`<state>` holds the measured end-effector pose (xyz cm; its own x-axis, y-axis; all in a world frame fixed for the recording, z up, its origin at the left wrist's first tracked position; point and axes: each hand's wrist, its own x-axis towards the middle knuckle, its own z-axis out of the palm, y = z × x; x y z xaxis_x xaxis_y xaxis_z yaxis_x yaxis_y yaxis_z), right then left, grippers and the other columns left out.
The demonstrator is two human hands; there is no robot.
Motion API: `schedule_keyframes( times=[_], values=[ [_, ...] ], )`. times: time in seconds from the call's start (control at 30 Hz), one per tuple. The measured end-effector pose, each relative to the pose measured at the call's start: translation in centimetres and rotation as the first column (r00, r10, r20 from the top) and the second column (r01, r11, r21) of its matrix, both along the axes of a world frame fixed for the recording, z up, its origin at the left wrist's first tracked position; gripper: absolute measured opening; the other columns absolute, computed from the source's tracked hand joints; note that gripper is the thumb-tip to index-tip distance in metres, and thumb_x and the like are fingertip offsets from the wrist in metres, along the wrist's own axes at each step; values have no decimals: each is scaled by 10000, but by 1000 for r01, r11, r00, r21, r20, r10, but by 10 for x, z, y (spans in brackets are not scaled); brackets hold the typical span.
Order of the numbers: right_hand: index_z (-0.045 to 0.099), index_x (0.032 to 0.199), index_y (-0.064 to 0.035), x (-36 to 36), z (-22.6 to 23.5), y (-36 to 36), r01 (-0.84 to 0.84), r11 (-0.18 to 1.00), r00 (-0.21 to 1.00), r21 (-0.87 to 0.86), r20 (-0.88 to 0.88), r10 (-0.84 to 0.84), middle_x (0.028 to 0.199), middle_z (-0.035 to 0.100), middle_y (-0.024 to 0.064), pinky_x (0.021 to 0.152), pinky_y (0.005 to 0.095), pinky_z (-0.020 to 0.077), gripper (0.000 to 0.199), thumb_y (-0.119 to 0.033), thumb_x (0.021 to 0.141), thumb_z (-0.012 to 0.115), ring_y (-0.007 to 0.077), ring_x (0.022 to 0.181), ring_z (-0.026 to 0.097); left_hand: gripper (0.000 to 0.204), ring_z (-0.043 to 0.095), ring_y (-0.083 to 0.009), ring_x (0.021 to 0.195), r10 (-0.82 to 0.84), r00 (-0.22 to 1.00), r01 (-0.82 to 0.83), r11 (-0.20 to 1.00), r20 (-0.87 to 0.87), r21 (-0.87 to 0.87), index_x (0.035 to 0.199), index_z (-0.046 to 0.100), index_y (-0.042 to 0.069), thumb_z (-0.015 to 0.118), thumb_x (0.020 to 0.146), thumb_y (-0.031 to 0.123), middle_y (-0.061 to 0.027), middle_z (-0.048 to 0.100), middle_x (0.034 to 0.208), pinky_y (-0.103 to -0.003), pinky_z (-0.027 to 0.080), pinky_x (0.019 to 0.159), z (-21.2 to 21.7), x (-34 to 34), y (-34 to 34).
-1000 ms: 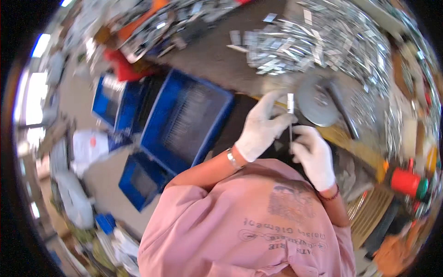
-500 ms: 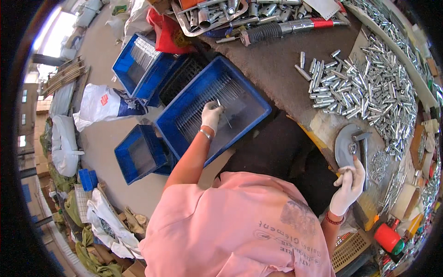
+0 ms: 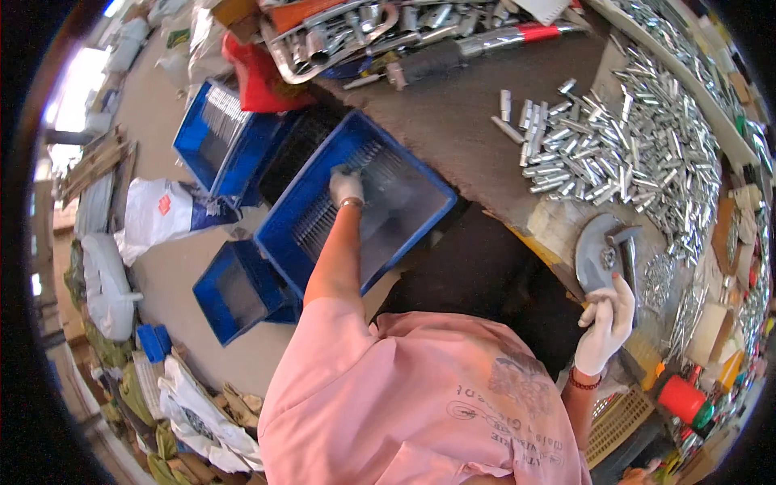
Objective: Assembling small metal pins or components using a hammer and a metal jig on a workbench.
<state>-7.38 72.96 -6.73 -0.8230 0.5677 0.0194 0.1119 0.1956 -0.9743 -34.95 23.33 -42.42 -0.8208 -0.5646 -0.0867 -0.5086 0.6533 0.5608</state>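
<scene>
My left hand (image 3: 347, 186), in a white glove, reaches down into a large blue plastic bin (image 3: 408, 246). Thin metal rods (image 3: 319, 222) lie in rows inside it, right under the hand. Its fingers are blurred and turned away, so I cannot make out whether they hold a rod. On the right, my gloved right hand (image 3: 605, 327) hovers at the near edge of a grey round metal fixture (image 3: 594, 257) with a lever. Its index finger is stretched out, the others loosely bent, and nothing shows in it.
A big heap of short silvery metal tubes (image 3: 622, 153) covers the bench's right side. A black-handled tool (image 3: 436, 66) and metal parts lie at the far edge. More blue bins (image 3: 212, 145) and a white sack (image 3: 158, 212) stand left. A red bottle-like object (image 3: 681, 399) lies near right.
My left hand has moved away from me, deeper over the rods; the rod seen in its fingers earlier no longer shows. My right hand keeps its place by the fixture. The view has shifted slightly.
</scene>
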Motion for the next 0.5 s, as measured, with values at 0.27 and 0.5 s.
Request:
schedule_keyframes(
  times=[0.27,0.5],
  values=[
    [638,1400,-30,3,-1,-1,-93,991,996,-98,-7,93,982,730,91,579,210,489,420,64,1006,527,64,654,583,157,664,-194,894,45,780,48,990,-624,131,1087,712,9,746,1026,150,-90,728,988,-326,543,856,174,17,72],
    [759,1185,-8,0,1,5,-171,981,985,93,13,170,1043,780,102,815,312,590,242,-28,946,722,169,901,743,176,673,-303,919,-823,233,721,504,-518,-477,987,798,70,826,821,16,-117,706,995,-394,537,847,383,16,219]
  ],
)
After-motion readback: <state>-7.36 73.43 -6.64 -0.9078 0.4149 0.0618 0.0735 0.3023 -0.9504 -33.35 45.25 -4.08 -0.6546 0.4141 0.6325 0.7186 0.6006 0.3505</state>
